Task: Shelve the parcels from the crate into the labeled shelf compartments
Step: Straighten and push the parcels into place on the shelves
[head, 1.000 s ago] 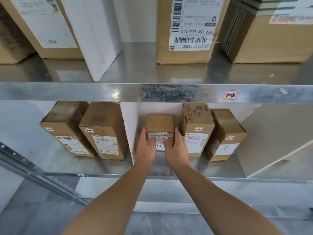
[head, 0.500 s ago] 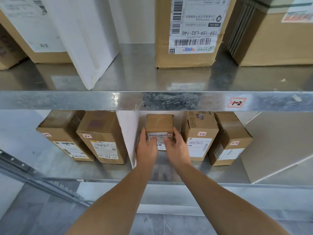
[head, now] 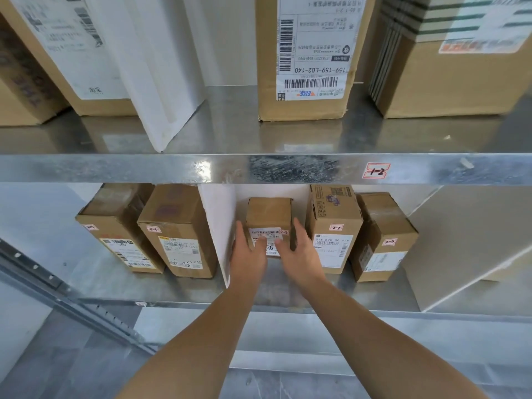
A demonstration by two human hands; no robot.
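A small cardboard parcel (head: 269, 214) with a white barcode label and a "2-2" tag stands on the lower metal shelf (head: 288, 308), just right of a white divider (head: 218, 226). My left hand (head: 247, 254) lies along its left side and my right hand (head: 299, 254) along its right side. The fingers of both are straight and both thumbs press on the front label. The crate is out of view.
Two more parcels tagged "2-2" (head: 334, 226) (head: 383, 234) stand right of it. Two parcels (head: 121, 226) (head: 178, 231) fill the compartment left of the divider. The upper shelf rail carries a "1-2" tag (head: 376, 170), with large boxes (head: 308, 53) above.
The small parcel has slid deeper into the lower shelf with both hands following it. The view has tilted upward, so the upper shelf fills more of the frame.
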